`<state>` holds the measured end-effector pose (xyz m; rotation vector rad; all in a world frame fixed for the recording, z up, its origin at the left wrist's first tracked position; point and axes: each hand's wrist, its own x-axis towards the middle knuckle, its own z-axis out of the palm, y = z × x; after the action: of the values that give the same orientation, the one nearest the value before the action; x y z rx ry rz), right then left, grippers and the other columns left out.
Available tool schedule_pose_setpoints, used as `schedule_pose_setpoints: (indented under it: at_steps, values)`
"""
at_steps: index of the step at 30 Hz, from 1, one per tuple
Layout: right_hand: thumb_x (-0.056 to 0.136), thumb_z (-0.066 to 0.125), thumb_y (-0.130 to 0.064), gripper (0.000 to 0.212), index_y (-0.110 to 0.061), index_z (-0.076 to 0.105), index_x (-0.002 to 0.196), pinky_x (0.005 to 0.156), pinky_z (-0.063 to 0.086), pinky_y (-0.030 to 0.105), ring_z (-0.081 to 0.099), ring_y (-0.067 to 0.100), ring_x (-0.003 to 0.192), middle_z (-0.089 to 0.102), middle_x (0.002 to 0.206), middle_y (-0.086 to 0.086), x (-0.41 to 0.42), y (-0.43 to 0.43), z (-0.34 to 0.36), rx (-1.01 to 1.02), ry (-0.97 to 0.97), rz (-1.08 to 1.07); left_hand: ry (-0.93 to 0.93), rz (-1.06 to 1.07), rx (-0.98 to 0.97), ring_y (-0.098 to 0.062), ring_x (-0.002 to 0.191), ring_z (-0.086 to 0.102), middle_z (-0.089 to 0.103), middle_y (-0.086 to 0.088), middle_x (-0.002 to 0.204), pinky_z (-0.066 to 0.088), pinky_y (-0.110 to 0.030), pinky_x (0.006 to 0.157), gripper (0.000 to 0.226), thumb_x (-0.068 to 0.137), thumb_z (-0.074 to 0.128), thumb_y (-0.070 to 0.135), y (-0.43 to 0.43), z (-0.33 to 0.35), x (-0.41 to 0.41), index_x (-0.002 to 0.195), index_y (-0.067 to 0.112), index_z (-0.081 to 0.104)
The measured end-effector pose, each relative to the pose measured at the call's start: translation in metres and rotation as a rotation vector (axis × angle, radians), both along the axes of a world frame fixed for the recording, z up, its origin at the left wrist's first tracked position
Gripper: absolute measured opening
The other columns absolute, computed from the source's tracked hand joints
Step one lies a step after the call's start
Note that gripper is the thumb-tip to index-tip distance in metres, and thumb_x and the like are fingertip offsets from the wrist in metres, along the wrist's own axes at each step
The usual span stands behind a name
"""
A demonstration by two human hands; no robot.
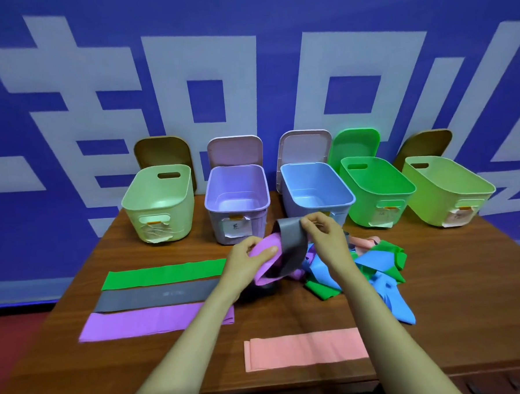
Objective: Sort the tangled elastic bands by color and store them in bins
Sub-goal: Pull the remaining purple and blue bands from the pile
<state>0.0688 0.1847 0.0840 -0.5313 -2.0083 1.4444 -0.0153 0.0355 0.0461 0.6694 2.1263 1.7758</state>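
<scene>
Left hand grips purple band; right hand pinches grey band, apparently threaded through it, above counter beside pile. Best approach, judged: purple loop held open, grey drawn out slowly.

Five bins, five lids, four flat bands, one tangled heap

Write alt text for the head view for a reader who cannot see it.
The left hand grips a purple band, the right hand pinches a grey band, above a wooden table. Beside them lies a tangled pile; five bins stand behind.
</scene>
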Motion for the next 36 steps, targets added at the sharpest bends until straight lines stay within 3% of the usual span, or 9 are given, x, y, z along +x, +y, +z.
schedule_pose_setpoints:
  at_steps: [3,7,13,17,20,22,27,31,36]
  values:
    - [0.093,0.051,-0.014,0.025,-0.018,0.051,0.068,0.064,0.037,0.027,0.043,0.012,0.065,0.051,0.065,-0.003,0.000,0.003,-0.005,-0.156,-0.011,-0.047,0.025,0.049,-0.014,-0.008,0.068,0.049,0.062,0.001,0.075,0.041,-0.023,0.066,0.013,0.083,0.070,0.022,-0.009,-0.001,-0.003,0.082,0.009,0.068]
    - [0.095,0.043,-0.014,0.022,-0.015,0.045,0.073,0.064,0.036,0.032,0.040,0.018,0.069,0.044,0.071,0.008,-0.005,0.008,-0.009,-0.343,-0.007,-0.140,-0.146,0.263,0.132,-0.017,0.074,0.046,0.054,0.000,0.073,0.036,-0.027,0.062,0.014,0.090,0.059,0.014,-0.015,-0.004,-0.015,0.076,0.015,0.057]
    - [0.091,0.056,-0.012,0.011,-0.009,0.047,0.087,0.048,0.038,0.012,0.042,0.009,0.059,0.045,0.071,0.001,0.002,0.017,-0.014,-0.236,-0.058,-0.122,-0.259,0.282,0.225,-0.022,0.074,0.051,0.055,-0.009,0.079,0.040,-0.033,0.070,0.016,0.093,0.049,0.010,-0.019,0.003,-0.028,0.078,0.014,0.052]
    - [0.087,0.060,-0.014,0.013,-0.008,0.052,0.096,0.064,0.038,0.028,0.047,0.019,0.078,0.051,0.083,0.002,-0.002,0.023,-0.032,0.013,-0.360,-0.068,-0.145,0.108,0.244,-0.011,0.068,0.054,0.057,-0.005,0.083,0.044,-0.020,0.059,0.015,0.090,0.052,-0.001,-0.007,0.024,-0.019,0.086,0.014,0.052]
    - [0.085,0.061,-0.011,0.035,-0.003,0.053,0.118,0.079,0.038,0.028,0.054,0.022,0.094,0.058,0.101,0.008,-0.001,0.019,-0.041,0.161,-0.545,0.040,-0.110,-0.083,0.255,-0.009,0.067,0.059,0.061,-0.006,0.087,0.047,-0.020,0.061,0.026,0.088,0.050,-0.008,0.005,0.043,-0.012,0.094,0.018,0.053]
    - [0.084,0.062,-0.007,0.049,-0.007,0.045,0.130,0.086,0.038,0.025,0.054,0.023,0.107,0.055,0.115,0.007,0.000,0.013,-0.041,0.195,-0.517,0.086,-0.078,-0.176,0.239,-0.012,0.074,0.058,0.061,-0.007,0.090,0.048,-0.021,0.063,0.030,0.089,0.048,-0.007,0.012,0.054,-0.008,0.097,0.021,0.055]
    - [0.084,0.059,0.002,0.035,-0.017,0.062,0.112,0.091,0.049,0.027,0.061,0.014,0.106,0.068,0.111,0.002,0.006,0.007,-0.022,-0.089,-0.165,0.394,-0.043,-0.222,0.224,-0.016,0.084,0.060,0.060,-0.012,0.104,0.053,-0.019,0.060,0.027,0.093,0.045,-0.002,0.017,0.064,-0.009,0.107,0.019,0.056]
    - [0.085,0.063,-0.006,0.028,-0.015,0.052,0.108,0.087,0.047,0.030,0.058,0.012,0.098,0.060,0.104,-0.005,0.003,0.002,-0.018,-0.054,-0.120,0.239,-0.128,-0.125,0.353,-0.023,0.095,0.063,0.059,-0.015,0.115,0.057,-0.038,0.077,0.025,0.095,0.045,0.002,0.019,0.059,-0.015,0.111,0.019,0.054]
    - [0.078,0.073,-0.021,0.045,-0.013,0.051,0.117,0.078,0.041,0.021,0.052,0.013,0.090,0.053,0.101,-0.003,-0.008,0.001,-0.057,0.306,-0.540,0.388,-0.206,-0.074,0.465,-0.023,0.095,0.061,0.056,-0.011,0.111,0.060,-0.034,0.070,0.029,0.096,0.044,-0.001,0.016,0.053,-0.016,0.120,0.014,0.048]
